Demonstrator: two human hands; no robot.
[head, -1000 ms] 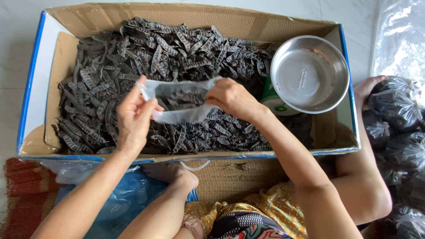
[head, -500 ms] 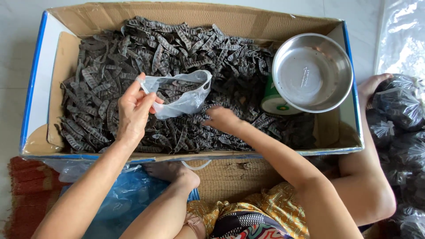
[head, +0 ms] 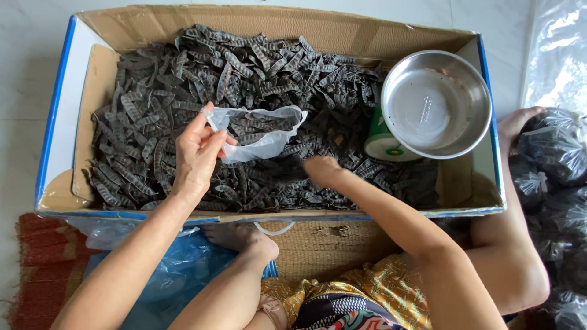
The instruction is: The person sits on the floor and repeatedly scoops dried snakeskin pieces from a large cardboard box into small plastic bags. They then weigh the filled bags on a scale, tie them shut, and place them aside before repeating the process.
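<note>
Above the cardboard box [head: 61, 122], near its middle, the left hand [head: 197, 153] pinches the rim of a small clear plastic bag [head: 260, 131] between thumb and fingers, holding the bag's mouth open over the heap of dark dried pods [head: 183, 91] that fills most of the box. Just right of the bag and lower, toward the near wall of the box, the right hand [head: 322, 172] presses down into the pods; the fingers are blurred and buried, so it cannot be determined whether they are clamped on any pods. The two hands are apart, with the bag between them. At the right end of the box, a round steel bowl [head: 435, 104] rests on a green and white can [head: 382, 142]. Outside the box, beyond its right wall, filled clear bags of pods [head: 553, 153] lie stacked. Below the near wall of the box, a blue plastic sheet [head: 177, 275] lies on a woven mat [head: 36, 269].
</note>
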